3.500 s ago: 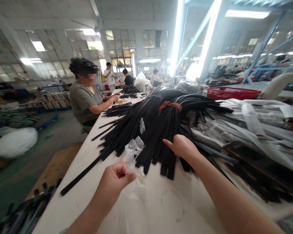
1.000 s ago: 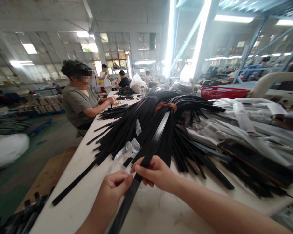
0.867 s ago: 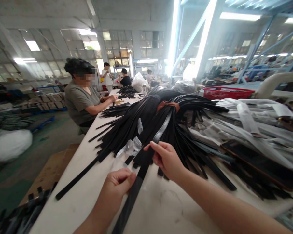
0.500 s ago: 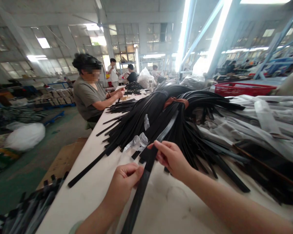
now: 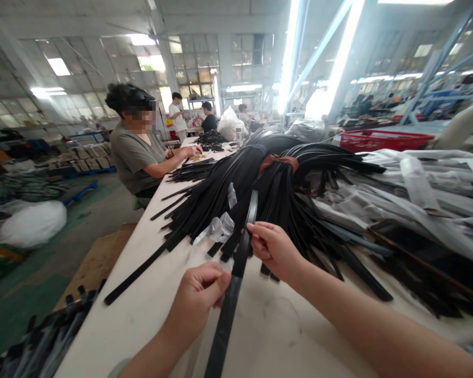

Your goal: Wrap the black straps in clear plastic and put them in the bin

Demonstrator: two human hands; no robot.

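A long black strap (image 5: 242,261) runs from the bottom of the view up toward the pile, its lower part looking greyer, as if under clear plastic film. My left hand (image 5: 205,289) is closed, thumb against bent fingers, at the left edge of the strap where the greyer part begins. Higher up, my right hand (image 5: 274,247) pinches the strap's right edge between thumb and finger. The upper end of the strap bends and catches the light. Just beyond lies a large bundle of black straps (image 5: 276,194), tied with a brown band (image 5: 278,163). Crumpled clear plastic (image 5: 216,229) rests left of the strap.
A white table (image 5: 142,294) carries the bundles. White plastic-wrapped strips (image 5: 421,184) and a dark phone-like slab (image 5: 429,257) lie to the right, a red basket (image 5: 384,140) behind. A co-worker (image 5: 136,147) sits at the left edge. More straps (image 5: 51,336) stand low at left.
My right hand's fingers have curled in more, and the strap's upper end now stands more upright. The left hand keeps its hold. The co-worker's hands have lowered to the table. The view has shifted slightly.
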